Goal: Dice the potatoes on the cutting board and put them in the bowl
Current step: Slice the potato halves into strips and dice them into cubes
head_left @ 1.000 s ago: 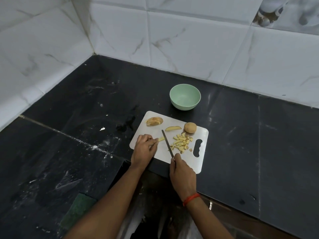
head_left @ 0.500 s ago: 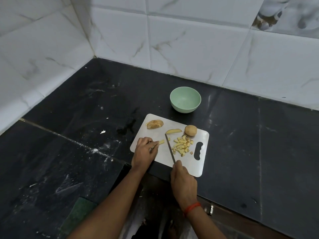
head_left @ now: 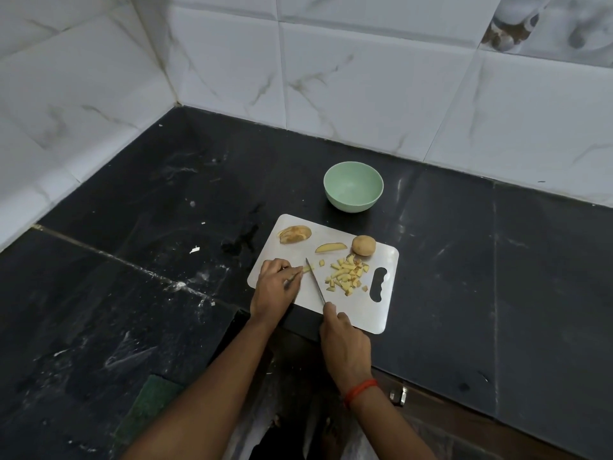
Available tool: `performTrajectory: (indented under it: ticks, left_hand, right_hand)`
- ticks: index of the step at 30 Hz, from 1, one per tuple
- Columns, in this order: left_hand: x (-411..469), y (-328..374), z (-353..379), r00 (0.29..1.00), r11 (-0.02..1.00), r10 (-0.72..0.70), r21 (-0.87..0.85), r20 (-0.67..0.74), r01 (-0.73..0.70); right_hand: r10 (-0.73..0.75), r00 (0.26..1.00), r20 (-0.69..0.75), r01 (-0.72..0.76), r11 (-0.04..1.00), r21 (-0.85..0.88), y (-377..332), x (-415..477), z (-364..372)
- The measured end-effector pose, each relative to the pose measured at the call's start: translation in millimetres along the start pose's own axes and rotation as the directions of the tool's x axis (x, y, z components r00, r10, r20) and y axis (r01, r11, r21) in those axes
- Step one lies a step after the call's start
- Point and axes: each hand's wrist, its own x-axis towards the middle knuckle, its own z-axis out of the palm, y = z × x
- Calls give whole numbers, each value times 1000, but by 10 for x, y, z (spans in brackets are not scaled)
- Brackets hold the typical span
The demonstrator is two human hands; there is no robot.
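The cutting board (head_left: 360,315) lies at the near edge of the table (head_left: 497,260). The left hand (head_left: 273,290) pinches a potato strip (head_left: 307,268) down on the board's left part. The right hand (head_left: 345,340) grips the handle of the knife (head_left: 315,282); the blade crosses the strip's free end. Diced pieces (head_left: 348,277) lie heaped right of the blade. A wedge (head_left: 330,248), a sliced half (head_left: 294,234) and a whole potato (head_left: 363,245) lie along the board's far side. The bowl (head_left: 351,204) stands just beyond the board, toward the table's back edge.

This is a home kitchen. A dark stone counter (head_left: 464,260) meets white marbled wall tiles (head_left: 365,78) at its far-left corner, carrying a cutting board (head_left: 361,313) and bowl (head_left: 353,186).
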Motion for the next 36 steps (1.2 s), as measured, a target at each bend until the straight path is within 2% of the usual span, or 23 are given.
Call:
performTrajectory:
  ticks: [6,13,22,30,36]
  left_hand:
    - [-5,2,-48,997,993,-75,-89,-22,72]
    - [9,-26,-16,998,996,-52,-74,-17,51]
    - [32,-48,14,996,992,-83,-93,-14,81]
    - [11,-29,-22,996,988,-86,-129,-25,82]
    - [19,-44,-5,998,992,-63,-109,-29,60]
  right_hand:
    - [117,989,-88,-114,993,41,-15,-7,-26]
    - [37,994,-102,-27,995,98,55,2,9]
    - [-8,1000,-11,8,1000,7,0,20,8]
    - [102,995,-23,-103,994,-29,-37,17,24]
    - [32,999,-35,-31,999,32,15,-1,-31]
